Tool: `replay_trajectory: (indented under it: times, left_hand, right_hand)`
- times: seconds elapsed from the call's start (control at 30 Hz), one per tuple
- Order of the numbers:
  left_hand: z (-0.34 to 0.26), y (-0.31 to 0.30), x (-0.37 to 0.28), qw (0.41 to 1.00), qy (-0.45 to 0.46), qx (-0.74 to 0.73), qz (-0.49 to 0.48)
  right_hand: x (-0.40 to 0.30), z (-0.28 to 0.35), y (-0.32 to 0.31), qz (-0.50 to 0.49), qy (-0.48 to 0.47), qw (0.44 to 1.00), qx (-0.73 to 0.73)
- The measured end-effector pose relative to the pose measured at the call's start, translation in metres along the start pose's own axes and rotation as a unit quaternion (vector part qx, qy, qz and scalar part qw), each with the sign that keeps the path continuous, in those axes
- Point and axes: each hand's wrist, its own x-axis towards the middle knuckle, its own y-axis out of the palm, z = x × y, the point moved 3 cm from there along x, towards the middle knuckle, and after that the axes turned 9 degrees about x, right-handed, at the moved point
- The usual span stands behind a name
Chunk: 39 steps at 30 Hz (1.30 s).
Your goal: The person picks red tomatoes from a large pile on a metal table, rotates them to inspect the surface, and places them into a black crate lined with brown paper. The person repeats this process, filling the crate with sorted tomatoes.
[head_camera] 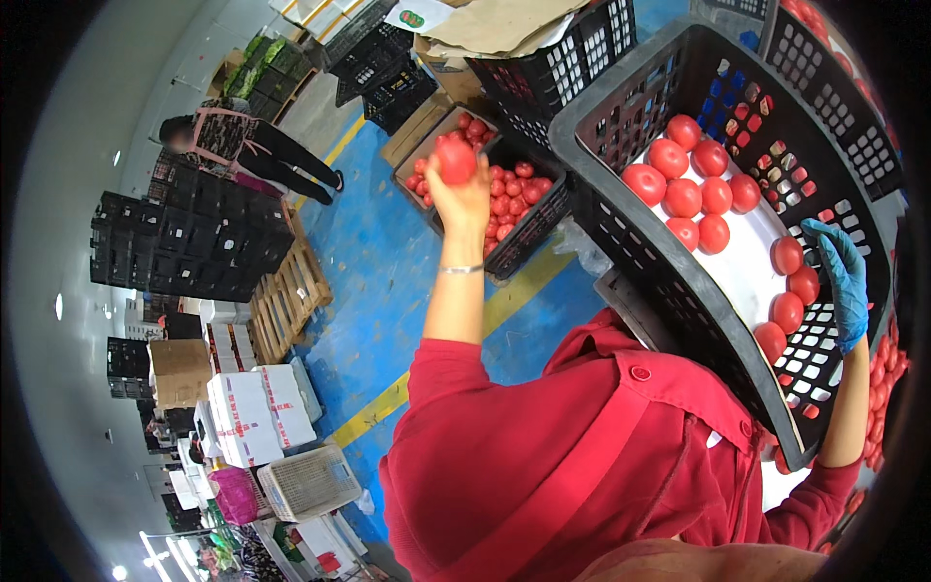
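Note:
My bare left hand (463, 198) is raised at the upper middle with its fingers around a red tomato (457, 160). Beneath it, smaller tomatoes fill a cardboard box (402, 173) and a black plastic crate (525, 231) on the floor. At the right stands a large black perforated plastic crate (658, 273) with a white sheet (738, 273) inside. Several tomatoes form a group (683, 198) at its far end, and others make a curved row (787, 313) nearer me. My right hand (844, 284), in a blue glove, is inside this crate beside the row, its fingers apart and no object visible in them.
Black crates with cardboard (509, 29) on top stand at the upper middle. More tomatoes (884, 385) lie beyond the large crate at right. Stacked black crates (193, 240), a wooden pallet (291, 291), white cartons (251, 415) and a person (240, 145) are at left.

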Motion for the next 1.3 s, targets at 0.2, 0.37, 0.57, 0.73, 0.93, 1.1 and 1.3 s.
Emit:
replay_trajectory:
  times: [0.2, 0.37, 0.57, 0.73, 0.93, 1.1, 1.3]
  left_hand:
    - [0.117, -0.212, -0.019, 0.926, -0.289, 0.176, -0.169]
    - [0.119, -0.177, 0.034, 0.962, -0.232, 0.132, -0.053]
    - [0.012, -0.046, 0.075, 0.964, -0.066, 0.246, 0.074]
    - [-0.038, 0.115, 0.012, 0.93, 0.114, 0.26, 0.236]
    - [0.003, 0.237, -0.089, 0.791, 0.194, 0.375, 0.443]
    - [0.045, 0.284, -0.161, 0.727, 0.127, 0.359, 0.572]
    - [0.129, 0.291, -0.183, 0.583, 0.125, 0.398, 0.697]
  right_hand:
    - [0.01, -0.004, 0.014, 0.042, 0.061, 0.997, 0.022]
    - [0.005, -0.007, 0.012, 0.047, 0.068, 0.997, 0.004]
    - [0.011, 0.053, 0.04, 0.098, -0.077, 0.978, -0.165]
    - [0.007, 0.11, 0.077, 0.193, -0.1, 0.9, -0.378]
    - [-0.02, 0.128, 0.069, 0.178, -0.102, 0.922, -0.329]
    - [-0.02, 0.138, 0.076, 0.182, -0.116, 0.922, -0.321]
    - [-0.025, 0.135, 0.07, 0.161, -0.099, 0.932, -0.308]
